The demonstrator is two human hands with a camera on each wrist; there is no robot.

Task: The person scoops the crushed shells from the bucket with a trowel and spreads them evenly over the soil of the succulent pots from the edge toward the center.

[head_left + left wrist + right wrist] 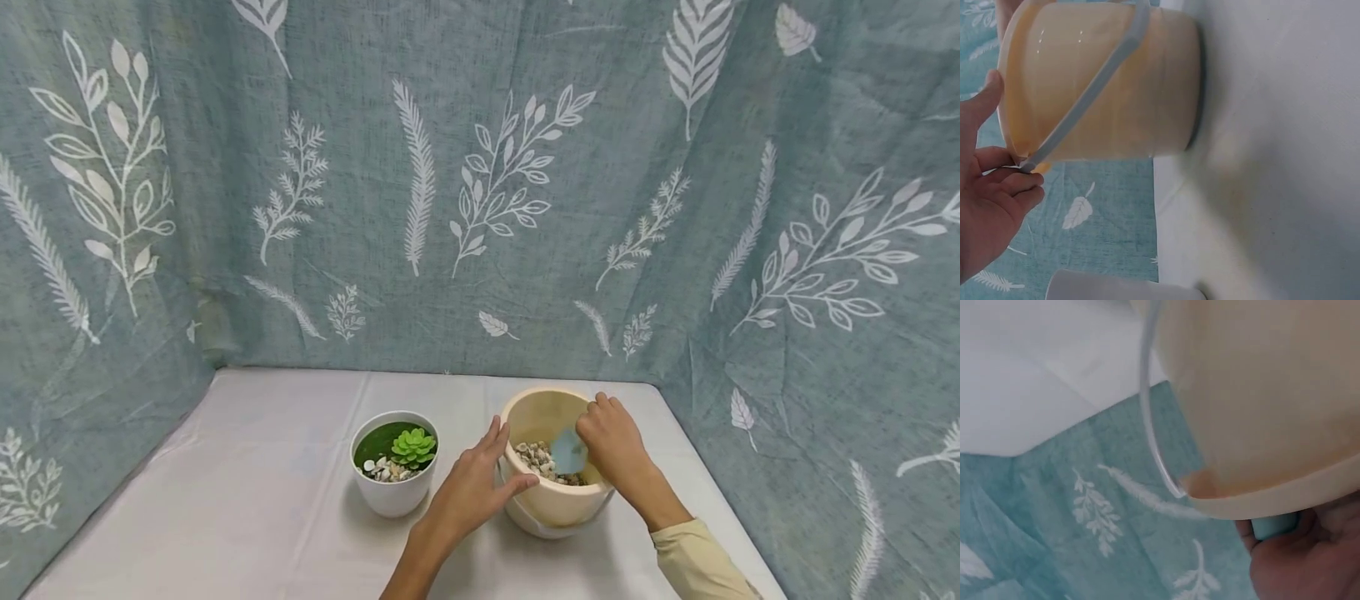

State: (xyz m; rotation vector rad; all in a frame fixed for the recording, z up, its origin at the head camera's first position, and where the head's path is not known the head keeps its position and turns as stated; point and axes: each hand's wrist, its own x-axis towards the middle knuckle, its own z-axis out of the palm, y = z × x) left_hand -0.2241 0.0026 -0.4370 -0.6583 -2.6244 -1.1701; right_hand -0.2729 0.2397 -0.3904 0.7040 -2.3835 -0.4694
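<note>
On my head feed, far left: white pot (393, 500) on the white tablecloth (255, 483). I see a bright green succulent (413, 448) in it, right of centre, on a dark green surface, pale pebbles (386, 472) at the near edge.

Next right, left hand (468, 487) at the bucket's left rim. I read it as gripping: thumb over the near rim, other fingers bent in by the handle joint on the left wrist feed.

Bucket (558, 507): right of the pot, apart from it, standing upright on the cloth. Cream plastic, smooth, slightly glossy, round, tapering to the base, thick lip. Pale grey handle (1085, 100) folded down across the near wall. Inside I get a layer of mixed pebbles (534, 456), beige, white and brown, well below the rim.

Pale-blue scoop (568, 454) is inside, blade broad, down at the pebbles. Right hand (615, 437) pinches its upper end at the right rim; fingers curled. Beige sleeve (697, 554) behind it.

Backdrop: teal curtain (360, 208), white leaf print.
</note>
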